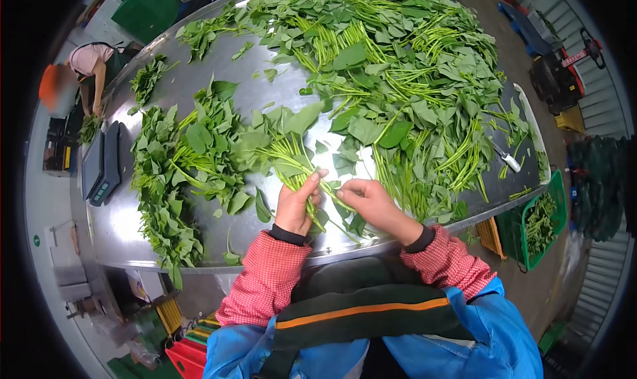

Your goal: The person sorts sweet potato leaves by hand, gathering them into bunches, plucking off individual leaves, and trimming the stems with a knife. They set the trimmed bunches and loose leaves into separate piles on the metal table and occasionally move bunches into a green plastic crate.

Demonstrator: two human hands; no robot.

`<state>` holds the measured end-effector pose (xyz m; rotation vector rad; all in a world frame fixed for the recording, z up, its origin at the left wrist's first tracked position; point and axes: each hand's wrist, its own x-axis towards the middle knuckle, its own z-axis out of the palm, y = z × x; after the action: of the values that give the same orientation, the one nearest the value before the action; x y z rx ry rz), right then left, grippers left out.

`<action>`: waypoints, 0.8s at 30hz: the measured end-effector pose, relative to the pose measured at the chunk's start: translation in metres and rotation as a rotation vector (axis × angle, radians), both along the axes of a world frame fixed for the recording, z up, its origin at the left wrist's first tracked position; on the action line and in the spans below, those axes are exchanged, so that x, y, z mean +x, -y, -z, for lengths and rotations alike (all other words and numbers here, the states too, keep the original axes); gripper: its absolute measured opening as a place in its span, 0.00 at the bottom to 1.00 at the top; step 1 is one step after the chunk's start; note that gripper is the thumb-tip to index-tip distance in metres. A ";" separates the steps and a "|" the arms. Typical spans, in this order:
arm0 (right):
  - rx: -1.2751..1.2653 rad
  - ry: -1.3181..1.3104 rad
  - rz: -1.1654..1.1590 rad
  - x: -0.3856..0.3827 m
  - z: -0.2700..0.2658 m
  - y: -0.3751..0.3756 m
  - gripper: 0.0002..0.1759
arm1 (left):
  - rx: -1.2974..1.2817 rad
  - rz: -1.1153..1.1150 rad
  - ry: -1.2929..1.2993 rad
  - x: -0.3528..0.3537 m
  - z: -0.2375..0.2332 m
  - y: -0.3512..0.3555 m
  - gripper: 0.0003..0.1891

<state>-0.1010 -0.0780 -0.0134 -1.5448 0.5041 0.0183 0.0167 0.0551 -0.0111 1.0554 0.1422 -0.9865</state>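
Observation:
My left hand [298, 205] is closed around a bunch of leafy green stems [284, 155], held just above the steel table near its front edge. The leaves fan out up and to the left, and the cut ends point down below the fist. Close beside it, my right hand [371, 205] pinches a green stem [332, 192] between thumb and fingers, at the bunch's right side. To the right spreads a big heap of the same greens [411, 80]. Smaller piled bunches [206, 150] lie to the left.
The steel table [249, 90] has a scale [104, 163] at its left end and a white-handled knife [509, 160] at right. Another person [93, 59] bends at the far left. A green crate [561, 210] with greens stands right of the table; a red crate [188, 358] sits lower left.

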 end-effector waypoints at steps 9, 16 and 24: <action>0.169 0.074 0.239 -0.002 0.022 -0.012 0.13 | -0.012 -0.005 -0.055 -0.034 0.013 0.000 0.09; -0.338 0.253 0.478 -0.018 -0.024 -0.012 0.06 | -0.063 -0.186 -0.129 -0.020 0.013 0.002 0.06; -0.802 -0.018 -0.471 -0.063 0.006 -0.009 0.10 | -0.012 -0.032 0.060 0.005 0.003 -0.017 0.08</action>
<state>-0.1636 -0.0693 -0.0190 -2.4264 0.1387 0.2138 0.0220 0.0723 -0.0138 1.0678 0.1040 -0.9252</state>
